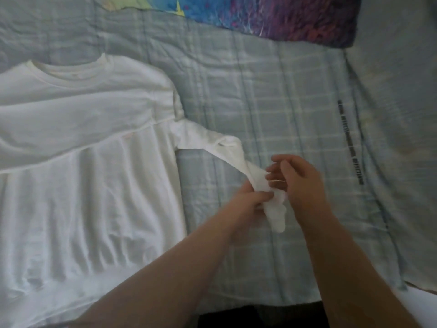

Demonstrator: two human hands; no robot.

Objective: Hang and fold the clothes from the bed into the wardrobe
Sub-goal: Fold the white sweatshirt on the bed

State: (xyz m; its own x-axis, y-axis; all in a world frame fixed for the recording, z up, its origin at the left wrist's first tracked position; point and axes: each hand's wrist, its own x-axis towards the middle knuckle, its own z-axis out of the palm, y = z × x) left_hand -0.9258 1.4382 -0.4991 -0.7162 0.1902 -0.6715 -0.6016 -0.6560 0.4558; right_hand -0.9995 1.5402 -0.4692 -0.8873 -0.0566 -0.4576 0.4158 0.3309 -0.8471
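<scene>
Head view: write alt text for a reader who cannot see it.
A left hand and right hand grip the bunched sleeve of a white sweatshirt lying flat on a pale blue checked bedspread. A colourful pillow lies beyond.

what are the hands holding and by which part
The white shirt, by its bunched sleeve near the cuff; left hand grips it, right hand pinches it.
</scene>
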